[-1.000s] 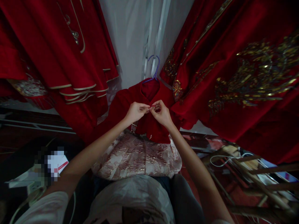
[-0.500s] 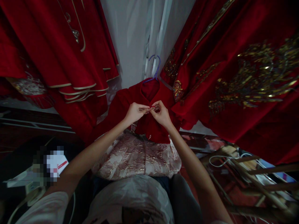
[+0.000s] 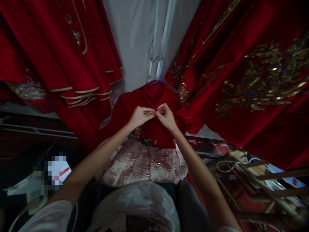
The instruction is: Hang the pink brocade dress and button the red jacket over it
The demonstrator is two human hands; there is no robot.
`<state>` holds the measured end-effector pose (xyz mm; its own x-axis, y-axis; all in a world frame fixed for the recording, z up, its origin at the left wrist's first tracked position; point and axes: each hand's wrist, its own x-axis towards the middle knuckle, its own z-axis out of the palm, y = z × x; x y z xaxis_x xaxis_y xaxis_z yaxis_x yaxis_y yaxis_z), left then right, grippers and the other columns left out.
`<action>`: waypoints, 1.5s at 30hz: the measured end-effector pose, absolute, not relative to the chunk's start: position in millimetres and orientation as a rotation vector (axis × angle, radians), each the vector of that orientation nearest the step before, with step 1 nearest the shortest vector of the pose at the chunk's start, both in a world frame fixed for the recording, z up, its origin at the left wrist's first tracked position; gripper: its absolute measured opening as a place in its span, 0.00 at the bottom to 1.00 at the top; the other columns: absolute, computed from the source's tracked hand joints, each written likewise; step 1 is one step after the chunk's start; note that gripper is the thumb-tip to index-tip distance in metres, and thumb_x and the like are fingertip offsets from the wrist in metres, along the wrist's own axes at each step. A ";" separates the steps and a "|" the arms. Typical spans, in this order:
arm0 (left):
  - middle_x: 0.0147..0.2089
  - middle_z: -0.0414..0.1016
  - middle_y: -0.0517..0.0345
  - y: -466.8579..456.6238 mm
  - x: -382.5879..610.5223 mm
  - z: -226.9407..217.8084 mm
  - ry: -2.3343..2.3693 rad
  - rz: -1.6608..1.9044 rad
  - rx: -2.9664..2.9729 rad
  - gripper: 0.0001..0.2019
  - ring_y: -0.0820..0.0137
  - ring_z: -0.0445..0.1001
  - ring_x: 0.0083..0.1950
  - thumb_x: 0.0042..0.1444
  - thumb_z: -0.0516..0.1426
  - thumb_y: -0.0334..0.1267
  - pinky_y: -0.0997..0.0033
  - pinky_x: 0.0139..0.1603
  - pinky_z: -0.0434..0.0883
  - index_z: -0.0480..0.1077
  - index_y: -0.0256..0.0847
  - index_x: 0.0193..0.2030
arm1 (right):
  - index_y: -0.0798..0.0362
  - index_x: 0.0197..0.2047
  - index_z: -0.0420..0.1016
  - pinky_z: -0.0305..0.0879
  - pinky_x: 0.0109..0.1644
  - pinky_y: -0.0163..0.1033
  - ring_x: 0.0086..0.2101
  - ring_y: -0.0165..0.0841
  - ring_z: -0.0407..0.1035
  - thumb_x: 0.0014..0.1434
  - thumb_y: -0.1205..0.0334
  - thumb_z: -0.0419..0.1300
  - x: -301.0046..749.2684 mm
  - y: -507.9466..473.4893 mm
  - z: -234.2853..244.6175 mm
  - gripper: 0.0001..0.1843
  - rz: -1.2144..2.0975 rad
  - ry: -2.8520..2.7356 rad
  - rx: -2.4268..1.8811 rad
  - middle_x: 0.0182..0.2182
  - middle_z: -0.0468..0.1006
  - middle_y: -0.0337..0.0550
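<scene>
A short red jacket (image 3: 125, 104) with a collar hangs on a purple hanger (image 3: 161, 72) in front of me. My left hand (image 3: 142, 116) is closed in a pinch at the jacket's front opening, just below the collar. Touching its fingertips, my right hand (image 3: 166, 117) pinches a small beaded trim piece at the same spot; its exact kind is too small to make out. Dangling beads (image 3: 138, 130) decorate the jacket's lower front. Beneath the hem, shiny pale pink brocade fabric (image 3: 149, 161) spreads toward my lap.
Red garments with cream piping (image 3: 72, 64) hang at the left, and a red garment with gold sequins (image 3: 260, 77) at the right. A wooden rack (image 3: 272, 193) with a white cable stands low right. A white box (image 3: 59, 169), partly blurred, lies low left.
Both hands stay at the jacket's front, with only slight finger movement. The beaded piece shows a little less between the fingertips. The view has shifted very slightly.
</scene>
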<state>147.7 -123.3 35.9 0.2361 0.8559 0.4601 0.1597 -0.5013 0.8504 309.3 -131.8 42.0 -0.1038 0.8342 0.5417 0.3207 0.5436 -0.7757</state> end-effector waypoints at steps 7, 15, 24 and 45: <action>0.39 0.81 0.49 -125.2 148.4 37.1 0.989 1.323 1.874 0.17 0.64 0.80 0.37 0.48 0.63 0.47 0.65 0.41 0.77 0.79 0.36 0.40 | 0.50 0.37 0.63 0.70 0.27 0.33 0.28 0.27 0.66 0.54 0.50 0.58 317.1 -135.1 43.2 0.14 0.796 -1.677 -0.938 0.30 0.69 0.37; 0.37 0.81 0.50 -128.3 146.8 33.2 0.980 1.321 1.909 0.13 0.69 0.79 0.35 0.52 0.59 0.40 0.70 0.37 0.76 0.77 0.35 0.41 | 0.49 0.43 0.59 0.70 0.29 0.33 0.32 0.29 0.68 0.55 0.51 0.59 313.0 -139.7 32.2 0.17 0.651 -1.672 -0.960 0.34 0.70 0.39; 0.39 0.75 0.55 -133.1 150.9 28.4 1.048 1.346 2.107 0.08 0.72 0.75 0.38 0.59 0.54 0.40 0.73 0.38 0.73 0.69 0.40 0.41 | 0.49 0.50 0.55 0.66 0.27 0.34 0.26 0.28 0.67 0.53 0.61 0.60 309.0 -151.5 14.9 0.23 0.405 -1.721 -1.092 0.30 0.68 0.35; 0.37 0.68 0.56 -147.1 169.1 -15.4 1.069 1.348 2.128 0.03 0.72 0.71 0.36 0.56 0.54 0.31 0.69 0.40 0.72 0.69 0.39 0.36 | 0.51 0.42 0.59 0.67 0.29 0.36 0.26 0.28 0.65 0.49 0.57 0.63 317.9 -138.4 -4.2 0.20 0.493 -1.466 -1.161 0.33 0.68 0.39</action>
